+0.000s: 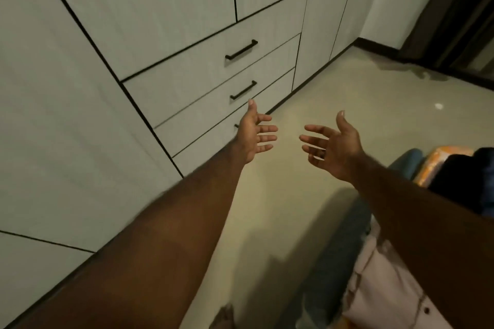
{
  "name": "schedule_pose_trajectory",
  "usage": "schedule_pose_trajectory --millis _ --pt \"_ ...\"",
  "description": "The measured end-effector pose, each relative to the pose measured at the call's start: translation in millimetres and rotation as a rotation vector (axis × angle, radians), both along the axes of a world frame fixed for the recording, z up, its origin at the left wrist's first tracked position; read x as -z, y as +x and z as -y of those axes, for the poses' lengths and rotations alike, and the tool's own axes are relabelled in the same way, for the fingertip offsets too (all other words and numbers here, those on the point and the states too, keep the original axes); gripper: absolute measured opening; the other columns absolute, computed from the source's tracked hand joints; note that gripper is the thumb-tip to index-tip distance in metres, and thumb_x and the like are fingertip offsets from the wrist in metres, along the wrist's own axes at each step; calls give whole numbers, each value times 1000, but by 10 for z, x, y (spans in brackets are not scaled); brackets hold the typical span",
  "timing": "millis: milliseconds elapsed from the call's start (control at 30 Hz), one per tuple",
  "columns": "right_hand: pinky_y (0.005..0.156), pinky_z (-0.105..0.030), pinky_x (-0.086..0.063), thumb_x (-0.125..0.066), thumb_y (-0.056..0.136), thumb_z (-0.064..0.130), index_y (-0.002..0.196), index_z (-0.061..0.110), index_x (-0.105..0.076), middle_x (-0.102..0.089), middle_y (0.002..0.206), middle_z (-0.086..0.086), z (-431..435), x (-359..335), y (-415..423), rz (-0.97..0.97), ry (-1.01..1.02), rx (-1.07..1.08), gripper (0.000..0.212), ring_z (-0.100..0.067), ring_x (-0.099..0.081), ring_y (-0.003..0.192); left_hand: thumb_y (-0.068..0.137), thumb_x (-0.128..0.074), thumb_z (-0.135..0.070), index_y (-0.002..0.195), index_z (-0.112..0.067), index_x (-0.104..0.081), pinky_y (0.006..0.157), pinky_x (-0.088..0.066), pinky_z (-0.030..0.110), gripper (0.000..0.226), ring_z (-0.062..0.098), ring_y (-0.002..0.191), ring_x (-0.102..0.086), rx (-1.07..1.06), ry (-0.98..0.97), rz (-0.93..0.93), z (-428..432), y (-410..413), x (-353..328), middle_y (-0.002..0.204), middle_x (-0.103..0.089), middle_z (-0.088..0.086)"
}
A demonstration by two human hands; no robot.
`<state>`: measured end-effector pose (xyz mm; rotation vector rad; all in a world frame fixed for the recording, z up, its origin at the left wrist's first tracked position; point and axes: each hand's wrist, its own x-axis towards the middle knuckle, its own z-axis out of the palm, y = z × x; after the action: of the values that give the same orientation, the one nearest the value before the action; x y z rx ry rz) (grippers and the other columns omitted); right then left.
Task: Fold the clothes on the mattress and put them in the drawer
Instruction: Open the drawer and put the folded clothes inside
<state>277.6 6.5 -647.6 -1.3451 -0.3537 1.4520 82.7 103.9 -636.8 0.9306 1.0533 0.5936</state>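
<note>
Fingers (267,129) of the left hand (252,139) are straight and fanned apart, thumb up and palm turned toward the other hand, and they hold nothing. The fingers (312,139) of the right hand (336,151) are likewise spread and carry nothing, with a dark ring (322,154) on one of them. Both hands hang in the air with a clear gap between them, at the end of bare forearms stretched forward over a pale beige floor (320,88). Behind the left hand stands a tall wardrobe (107,35) with light grey fronts and thin black seams, and in it a stack of three drawers, all closed. The top drawer (187,75) and the middle drawer (203,115) each carry a black bar handle, while the bottom drawer (203,149) has its handle mostly hidden by the left hand. The clothes lie at the lower right, well apart from the drawers. A pale pink garment (387,288) with a small dark button sits on the mattress (336,243), whose blue edge runs beside the floor. Farther along it lie an orange fabric (441,163) and a dark garment (459,181), partly hidden by the right forearm. A dark skirting (374,44) lines the far white wall, and a dark opening (459,21) fills the upper right corner.
</note>
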Motion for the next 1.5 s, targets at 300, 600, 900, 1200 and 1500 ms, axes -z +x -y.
schedule_pose_trajectory --millis 300,600,900,1200,1500 --pt "103 -48 -47 -27 93 82 134 17 -66 -70 128 -15 -194 -1781 -975 -128 51 88 86 -34 -64 122 95 -23 -79 128 -16 -63 96 -53 51 81 36 115 -62 -141 -75 20 -180 -1061 -1755 135 -60 14" --pt "104 -48 -49 -26 94 81 133 19 -67 -70 128 -15 -174 -2763 -1765 -140 53 132 84 -34 -64 123 96 -23 -77 133 -12 -59 98 -51 55 84 39 115 -61 -201 -102 67 -351 -2107 -2731 135 -59 18" --pt "111 -53 -43 -26 95 79 133 17 -66 -71 127 -15 -569 -2966 -2094 -139 112 87 83 -35 -64 124 92 -17 -82 129 -12 -62 93 -53 52 91 37 113 -63 -228 -61 26 -596 -2442 -3043 132 -62 17" --pt "110 -52 -44 -26 96 78 132 18 -67 -72 125 -14 -1139 -2888 -1877 -118 104 54 81 -34 -64 123 95 -14 -78 125 -13 -63 101 -50 54 87 38 117 -60 -172 -17 -118 -1035 -2093 -2944 135 -60 18" --pt "108 -54 -46 -25 96 78 130 17 -67 -71 127 -14 -2426 -2442 -1209 -15 8 -105 82 -32 -63 122 99 -16 -73 134 -12 -55 110 -40 60 80 40 129 -51 -47 -50 -338 -1962 -1256 -2356 145 -51 21"
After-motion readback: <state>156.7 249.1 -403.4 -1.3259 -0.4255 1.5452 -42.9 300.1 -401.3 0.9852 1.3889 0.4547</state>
